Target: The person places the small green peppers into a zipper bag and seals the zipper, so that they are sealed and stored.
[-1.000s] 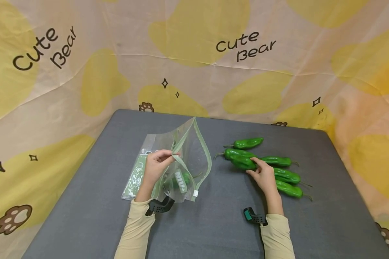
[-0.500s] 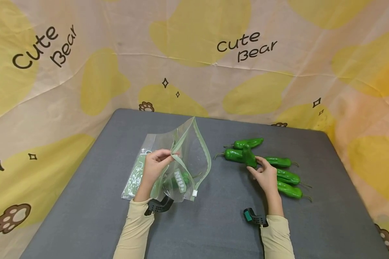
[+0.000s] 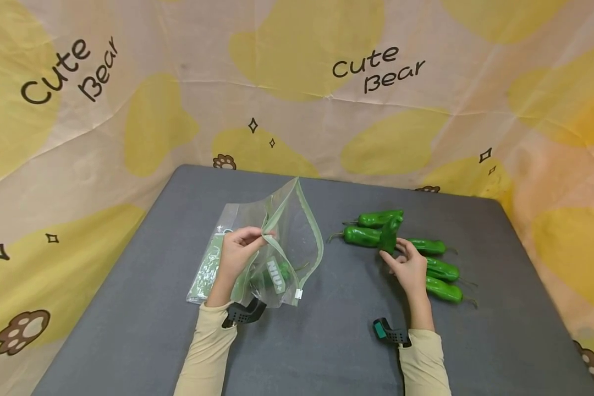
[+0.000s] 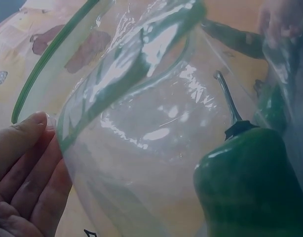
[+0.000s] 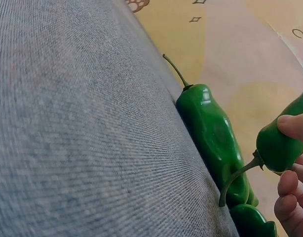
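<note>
Thumb and fingers of my left hand point(image 3: 238, 257) pinch the near edge of a clear zip bag point(image 3: 304, 231) with green trim, whose mouth gapes toward the right. Inside the bag lies a green pepper point(image 4: 250, 182), its stem toward the opening. My right hand point(image 3: 407, 268) holds another green pepper point(image 3: 390, 231) between thumb and fingers near its stem end, tilted up over the others. In the right wrist view the stem of this held pepper point(image 5: 282, 145) points down and left. Just behind it a pepper point(image 3: 361, 236) lies on the table.
Several more green peppers point(image 3: 443, 269) lie right of and behind my right hand. Packaged green-and-clear bags point(image 3: 205, 275) lie flat under my left hand. A white slider point(image 3: 298, 293) sits at the bag's near corner. A patterned cloth point(image 3: 297, 93) hangs around the grey table point(image 3: 326, 352).
My right hand has lifted a pepper off the pile and turned it upright, shifting slightly right. The left hand and bag have stayed in place.
</note>
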### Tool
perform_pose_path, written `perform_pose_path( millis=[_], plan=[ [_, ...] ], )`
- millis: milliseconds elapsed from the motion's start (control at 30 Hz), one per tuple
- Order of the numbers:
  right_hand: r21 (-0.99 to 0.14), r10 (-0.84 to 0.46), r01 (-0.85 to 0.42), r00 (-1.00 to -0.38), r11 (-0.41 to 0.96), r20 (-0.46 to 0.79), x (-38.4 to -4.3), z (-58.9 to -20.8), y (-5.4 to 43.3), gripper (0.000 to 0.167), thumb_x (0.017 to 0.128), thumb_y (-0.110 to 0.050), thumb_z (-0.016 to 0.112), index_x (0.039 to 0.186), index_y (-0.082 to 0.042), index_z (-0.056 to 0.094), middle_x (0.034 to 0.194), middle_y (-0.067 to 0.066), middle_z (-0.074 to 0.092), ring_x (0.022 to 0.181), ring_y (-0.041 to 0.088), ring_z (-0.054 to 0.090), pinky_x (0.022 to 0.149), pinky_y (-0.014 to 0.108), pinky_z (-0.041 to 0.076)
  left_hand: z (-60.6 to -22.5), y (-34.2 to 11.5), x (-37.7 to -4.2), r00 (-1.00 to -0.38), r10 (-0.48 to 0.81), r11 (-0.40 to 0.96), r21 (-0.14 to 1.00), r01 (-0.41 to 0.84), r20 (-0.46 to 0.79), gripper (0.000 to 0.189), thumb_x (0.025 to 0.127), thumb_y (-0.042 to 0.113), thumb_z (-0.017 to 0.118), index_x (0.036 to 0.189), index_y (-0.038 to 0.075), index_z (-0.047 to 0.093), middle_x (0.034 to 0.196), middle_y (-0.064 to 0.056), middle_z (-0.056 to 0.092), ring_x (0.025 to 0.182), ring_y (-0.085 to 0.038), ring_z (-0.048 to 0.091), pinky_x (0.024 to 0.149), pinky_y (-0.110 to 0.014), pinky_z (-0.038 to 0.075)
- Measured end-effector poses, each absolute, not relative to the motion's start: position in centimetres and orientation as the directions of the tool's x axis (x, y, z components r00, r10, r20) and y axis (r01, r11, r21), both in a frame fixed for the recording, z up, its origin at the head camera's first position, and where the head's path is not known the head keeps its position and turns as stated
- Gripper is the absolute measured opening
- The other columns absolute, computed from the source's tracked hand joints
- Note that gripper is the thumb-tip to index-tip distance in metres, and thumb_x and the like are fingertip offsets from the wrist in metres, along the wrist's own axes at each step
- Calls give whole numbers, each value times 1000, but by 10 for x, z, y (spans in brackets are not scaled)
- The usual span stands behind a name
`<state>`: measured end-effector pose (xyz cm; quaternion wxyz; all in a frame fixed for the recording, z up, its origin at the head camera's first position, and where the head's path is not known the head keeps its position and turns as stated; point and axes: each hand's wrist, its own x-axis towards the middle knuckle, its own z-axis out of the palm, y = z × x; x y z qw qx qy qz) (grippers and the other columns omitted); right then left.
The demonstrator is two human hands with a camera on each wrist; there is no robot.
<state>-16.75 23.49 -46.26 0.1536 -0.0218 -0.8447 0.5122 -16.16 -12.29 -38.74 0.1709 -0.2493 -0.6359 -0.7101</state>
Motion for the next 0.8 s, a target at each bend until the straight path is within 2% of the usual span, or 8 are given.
perform_pose_path(
  millis=[167, 467, 633, 800],
  plan=[
    [-879, 194, -143, -947, 454, 254, -167, -461, 234, 46, 75, -14, 74, 114, -2, 54, 106, 23, 58, 40, 17, 51, 37, 25, 43, -389, -123, -163, -812, 80, -155, 812, 563, 578, 9, 76, -16, 60, 80, -9, 64, 83, -6, 67, 74, -14, 64, 65, -26, 53],
    [-900, 208, -151, -945, 409, 253, -166, -461, 233, 50, 76, -13, 72, 118, 2, 49, 105, 24, 57, 40, 8, 48, 36, 23, 41, -391, -123, -163, -813, 89, -141, 815, 562, 575, 4, 77, -13, 61, 80, -16, 60, 84, -1, 67, 74, -13, 64, 65, -26, 53],
    [-939, 192, -151, -957, 309, 217, -166, -458, 232, 45, 76, -12, 72, 117, -3, 54, 81, 21, 58, 45, 15, 49, 42, 22, 42, -390, -124, -163, -802, 86, -159, 803, 574, 591, 6, 75, -18, 60, 79, -15, 61, 83, -3, 67, 74, -14, 64, 64, -26, 53],
    [-960, 184, -166, -961, 224, 208, -164, -454, 233, 36, 76, -10, 72, 108, -3, 57, 60, 19, 51, 47, 19, 47, 42, 27, 41, -390, -122, -163, -806, 84, -159, 807, 569, 586, 11, 75, -17, 61, 81, -8, 65, 83, -8, 67, 75, -14, 64, 66, -26, 53]
  ],
)
